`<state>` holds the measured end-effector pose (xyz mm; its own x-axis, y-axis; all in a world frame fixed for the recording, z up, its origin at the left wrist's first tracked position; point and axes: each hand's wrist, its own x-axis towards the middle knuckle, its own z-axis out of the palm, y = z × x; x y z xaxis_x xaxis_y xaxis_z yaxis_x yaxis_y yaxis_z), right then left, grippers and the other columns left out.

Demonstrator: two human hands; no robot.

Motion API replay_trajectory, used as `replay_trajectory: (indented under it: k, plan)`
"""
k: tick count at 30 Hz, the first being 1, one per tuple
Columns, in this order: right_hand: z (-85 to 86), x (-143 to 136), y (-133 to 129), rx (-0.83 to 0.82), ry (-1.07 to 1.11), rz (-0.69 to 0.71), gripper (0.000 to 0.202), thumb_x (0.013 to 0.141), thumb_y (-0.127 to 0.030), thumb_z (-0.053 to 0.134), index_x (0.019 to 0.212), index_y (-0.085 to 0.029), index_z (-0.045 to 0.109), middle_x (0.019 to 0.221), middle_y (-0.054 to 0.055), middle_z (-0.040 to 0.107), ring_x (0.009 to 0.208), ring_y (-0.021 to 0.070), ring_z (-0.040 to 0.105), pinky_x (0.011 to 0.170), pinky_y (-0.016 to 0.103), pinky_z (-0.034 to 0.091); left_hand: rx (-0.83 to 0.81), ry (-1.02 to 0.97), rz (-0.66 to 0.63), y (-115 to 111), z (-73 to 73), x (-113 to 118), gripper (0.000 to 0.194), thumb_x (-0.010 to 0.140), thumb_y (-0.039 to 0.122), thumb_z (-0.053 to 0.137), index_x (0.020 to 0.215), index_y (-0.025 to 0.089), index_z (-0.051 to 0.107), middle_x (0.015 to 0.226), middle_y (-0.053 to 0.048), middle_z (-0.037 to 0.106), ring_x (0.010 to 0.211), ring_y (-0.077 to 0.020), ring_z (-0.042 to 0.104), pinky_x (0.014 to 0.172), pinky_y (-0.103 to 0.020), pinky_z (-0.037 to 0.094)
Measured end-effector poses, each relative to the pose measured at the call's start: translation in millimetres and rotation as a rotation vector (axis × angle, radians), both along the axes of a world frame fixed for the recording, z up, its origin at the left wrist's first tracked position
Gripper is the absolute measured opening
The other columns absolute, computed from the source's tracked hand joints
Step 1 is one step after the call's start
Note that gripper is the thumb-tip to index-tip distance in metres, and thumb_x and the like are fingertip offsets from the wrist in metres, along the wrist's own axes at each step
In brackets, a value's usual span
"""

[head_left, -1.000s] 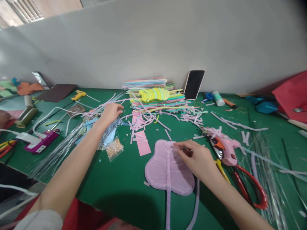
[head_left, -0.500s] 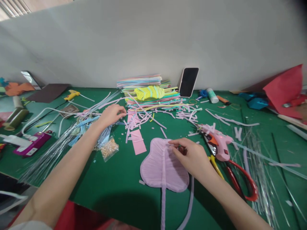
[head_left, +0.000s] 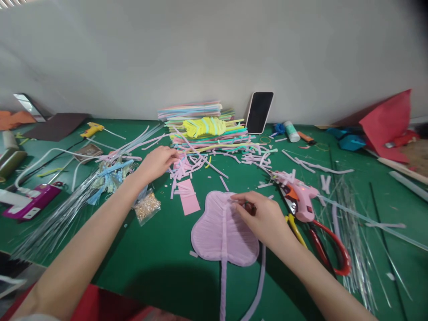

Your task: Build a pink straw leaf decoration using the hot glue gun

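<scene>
A flat lilac petal shape made of fuzzy pipe cleaners lies on the green table, its long stem running toward me down the middle. My right hand is closed at the petal's top edge, thumb and forefinger pinching it near the central rib. My left hand reaches to the pile of cut lilac pipe-cleaner pieces. Its fingers are curled together, and what sits between the tips is hidden. A loose lilac strip curves beside the stem.
Right of the petal lie a pink glue gun and red-handled pliers. A bag of gold beads and pink paper lie left. Bundled pipe cleaners and a phone stand at the back wall.
My left hand has moved slightly right, into the lilac pieces, and its fingers have drawn closer together. My right hand stays at the petal. The whole view has shifted a little.
</scene>
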<state>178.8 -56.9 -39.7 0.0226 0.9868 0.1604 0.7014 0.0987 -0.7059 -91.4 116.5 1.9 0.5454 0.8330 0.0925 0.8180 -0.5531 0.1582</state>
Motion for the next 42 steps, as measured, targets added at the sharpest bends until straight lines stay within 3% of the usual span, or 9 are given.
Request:
replay_trajectory:
  k: [3, 6, 12, 23, 29, 37, 42]
  plan:
    - [1.1, -0.4, 0.7, 0.007, -0.022, -0.013, 0.019, 0.082, -0.022, 0.058, 0.093, -0.021, 0.073, 0.079, 0.002, 0.071, 0.062, 0.0145, 0.060, 0.065, 0.028, 0.047, -0.127, -0.225, -0.132, -37.9, 5.3, 32.8, 0.018, 0.091, 0.030, 0.053, 0.096, 0.020, 0.067, 0.099, -0.002, 0.071, 0.090, -0.0164, 0.064, 0.079, -0.025, 0.047]
    - [2.6, -2.1, 0.7, -0.003, -0.035, -0.003, 0.018, 0.081, -0.019, 0.059, 0.093, -0.020, 0.073, 0.081, 0.002, 0.072, 0.064, 0.0146, 0.061, 0.066, 0.027, 0.047, -0.285, -0.404, -0.353, -64.5, -4.5, 64.0, 0.013, 0.089, 0.024, 0.059, 0.090, 0.017, 0.069, 0.090, -0.002, 0.073, 0.083, -0.0145, 0.065, 0.077, -0.024, 0.047]
    - [3.6, -3.9, 0.4, -0.025, -0.034, 0.022, 0.016, 0.080, -0.013, 0.061, 0.090, -0.018, 0.073, 0.082, 0.003, 0.073, 0.068, 0.0152, 0.064, 0.067, 0.027, 0.048, -0.295, -0.375, -0.466, -73.1, -29.3, 84.0, 0.015, 0.090, 0.022, 0.059, 0.094, 0.019, 0.073, 0.092, -0.004, 0.072, 0.090, -0.0159, 0.063, 0.084, -0.026, 0.047]
    - [-1.1, -9.8, 8.1, 0.029, -0.047, 0.006, 0.016, 0.082, -0.014, 0.062, 0.091, -0.018, 0.075, 0.076, 0.003, 0.068, 0.068, 0.0149, 0.061, 0.068, 0.026, 0.047, -0.280, -0.331, -0.332, -86.2, -23.7, 90.7, 0.021, 0.093, 0.024, 0.055, 0.096, 0.018, 0.075, 0.090, -0.005, 0.073, 0.088, -0.0180, 0.064, 0.079, -0.028, 0.047]
    - [-3.7, -11.3, 10.2, 0.063, -0.048, 0.013, 0.018, 0.083, -0.015, 0.061, 0.091, -0.020, 0.077, 0.071, 0.001, 0.064, 0.063, 0.0141, 0.058, 0.066, 0.026, 0.046, -0.349, -0.332, -0.291, -87.1, -17.2, 84.8, 0.023, 0.088, 0.013, 0.057, 0.102, 0.019, 0.073, 0.099, -0.004, 0.075, 0.091, -0.0170, 0.067, 0.082, -0.027, 0.049]
    - [-12.5, -12.8, 16.8, 0.100, -0.038, 0.007, 0.016, 0.086, -0.018, 0.062, 0.092, -0.019, 0.077, 0.075, 0.002, 0.064, 0.063, 0.0138, 0.059, 0.064, 0.026, 0.045, -0.422, -0.475, -0.215, -90.8, -22.7, 88.1, 0.022, 0.083, 0.015, 0.063, 0.104, 0.018, 0.068, 0.092, -0.001, 0.075, 0.084, -0.0158, 0.069, 0.080, -0.026, 0.051]
    - [-14.6, -13.7, 17.8, 0.108, -0.052, -0.002, 0.018, 0.087, -0.018, 0.061, 0.096, -0.021, 0.076, 0.080, 0.003, 0.065, 0.067, 0.0153, 0.060, 0.066, 0.027, 0.046, -0.313, -0.448, -0.180, -91.8, -26.7, 86.4, 0.016, 0.080, 0.022, 0.070, 0.096, 0.020, 0.071, 0.087, -0.001, 0.072, 0.084, -0.0174, 0.066, 0.079, -0.029, 0.051]
